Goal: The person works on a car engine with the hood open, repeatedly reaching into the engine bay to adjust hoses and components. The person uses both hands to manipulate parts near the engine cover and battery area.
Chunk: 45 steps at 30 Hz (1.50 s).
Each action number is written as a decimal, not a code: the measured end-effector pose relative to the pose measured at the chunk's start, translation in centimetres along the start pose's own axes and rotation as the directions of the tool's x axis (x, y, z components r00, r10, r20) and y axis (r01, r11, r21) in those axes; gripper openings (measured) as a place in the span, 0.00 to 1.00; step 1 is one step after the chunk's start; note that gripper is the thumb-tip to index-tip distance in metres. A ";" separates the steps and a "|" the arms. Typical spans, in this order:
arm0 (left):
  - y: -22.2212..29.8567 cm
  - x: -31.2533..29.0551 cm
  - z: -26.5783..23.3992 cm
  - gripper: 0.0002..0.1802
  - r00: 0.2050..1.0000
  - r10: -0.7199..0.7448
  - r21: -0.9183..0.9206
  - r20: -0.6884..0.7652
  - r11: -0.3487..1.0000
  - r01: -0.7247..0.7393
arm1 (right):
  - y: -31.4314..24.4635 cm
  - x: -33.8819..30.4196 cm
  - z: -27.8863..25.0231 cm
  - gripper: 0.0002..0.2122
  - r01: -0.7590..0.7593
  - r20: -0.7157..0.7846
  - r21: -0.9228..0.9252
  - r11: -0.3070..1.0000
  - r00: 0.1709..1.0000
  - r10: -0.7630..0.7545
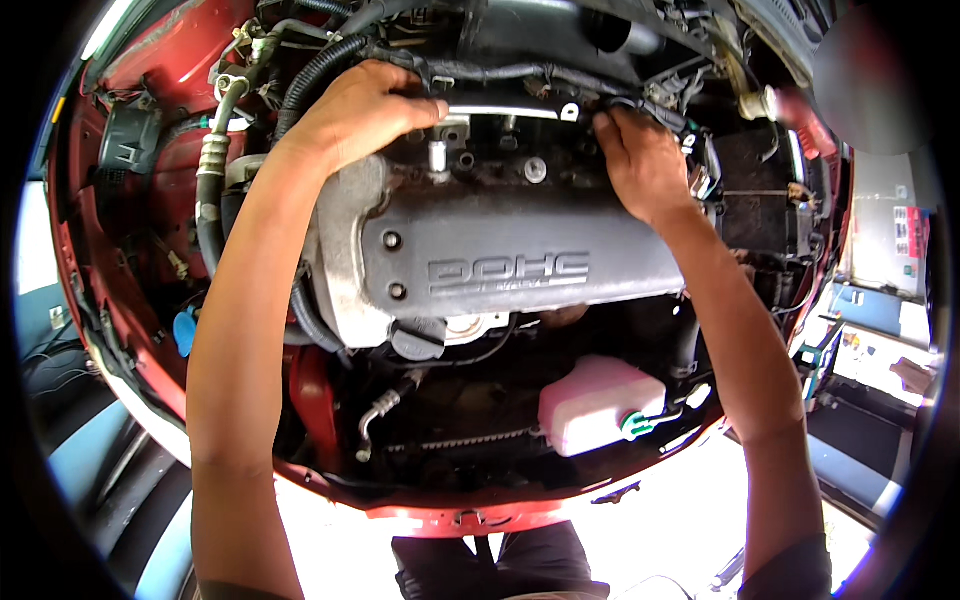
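My left hand is at the back left of the engine. Its thumb presses on the left end of a pale metal rail, and the fingers curl over behind it, partly hidden. Past the rail's right end, my right hand reaches down among hoses and wiring. Its fingers bend over something there, and their tips are out of sight. Between the hands and me lies the dark engine cover with raised lettering. Black corrugated wiring conduit runs behind my left hand.
A black oil filler cap sits at the cover's front left. Nearer stands a white reservoir with pink fluid and a green cap. The battery is at the right. The red car body's front edge bounds the bay.
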State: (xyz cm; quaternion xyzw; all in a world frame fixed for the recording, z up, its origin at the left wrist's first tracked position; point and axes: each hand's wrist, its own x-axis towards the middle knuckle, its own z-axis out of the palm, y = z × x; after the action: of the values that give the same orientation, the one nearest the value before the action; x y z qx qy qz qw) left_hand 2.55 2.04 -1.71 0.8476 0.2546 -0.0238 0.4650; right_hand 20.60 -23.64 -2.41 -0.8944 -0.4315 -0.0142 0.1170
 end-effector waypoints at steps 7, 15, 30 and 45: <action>-0.2 0.3 0.0 0.38 0.987 -0.147 0.062 -0.065 0.987 0.151 | -0.7 0.0 -0.3 0.13 -0.065 0.050 -0.028 0.997 0.997 0.067; 0.6 -0.4 -1.3 0.51 0.979 -0.199 -0.120 0.045 0.972 0.203 | -1.4 0.0 -0.9 0.12 -0.074 0.058 0.002 0.997 0.996 0.074; -2.2 -0.5 -2.6 0.20 0.987 -0.128 -0.471 0.097 0.868 0.158 | -1.1 -0.1 -1.8 0.15 -0.181 0.200 0.004 0.983 0.964 0.177; -3.0 -0.2 -1.7 0.24 0.990 -0.103 -0.159 0.100 0.980 0.118 | -1.3 0.0 -2.3 0.13 -0.135 0.201 -0.014 0.991 0.970 0.135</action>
State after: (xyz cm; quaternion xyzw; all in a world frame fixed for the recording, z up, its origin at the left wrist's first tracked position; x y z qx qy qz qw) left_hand 0.74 4.60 -3.03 0.7887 0.2808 -0.0673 0.5427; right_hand 19.74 -23.32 0.06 -0.9184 -0.3796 0.0844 0.0734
